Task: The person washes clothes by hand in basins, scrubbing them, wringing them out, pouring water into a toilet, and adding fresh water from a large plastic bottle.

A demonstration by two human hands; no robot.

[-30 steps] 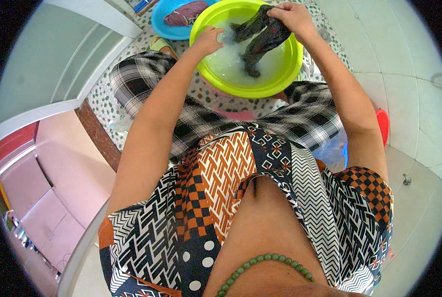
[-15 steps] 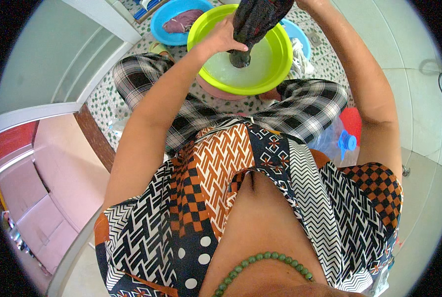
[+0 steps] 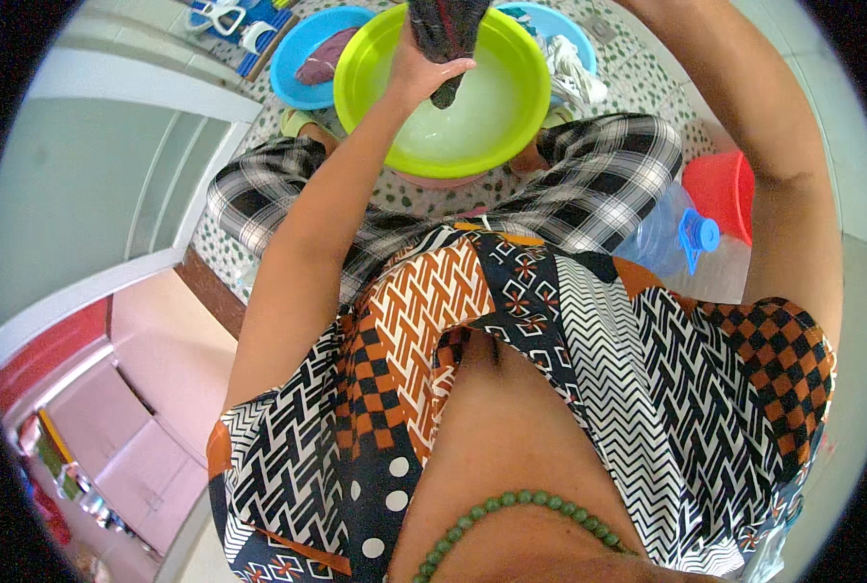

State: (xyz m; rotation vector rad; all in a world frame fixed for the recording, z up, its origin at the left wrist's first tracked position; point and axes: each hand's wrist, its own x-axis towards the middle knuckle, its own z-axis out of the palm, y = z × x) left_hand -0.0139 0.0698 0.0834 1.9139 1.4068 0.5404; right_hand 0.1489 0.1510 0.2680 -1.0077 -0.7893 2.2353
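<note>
My left hand is closed around a dark, wet cloth, thumb stretched across its front. The cloth hangs bunched and narrows to a tip just below my hand. Under it stands a yellow-green basin holding cloudy, whitish water. The top of the cloth runs out of the picture. My right arm reaches up past the upper edge, so the right hand is hidden.
A blue basin with a mauve cloth stands at left. Another blue basin with white cloth is at right. A red bucket and a clear plastic bottle stand nearer my right; a door is at left.
The view has shifted, with the basin now higher and further left. The cloth's rounded lower end has become a narrow tip. My right hand has left the picture at the top.
</note>
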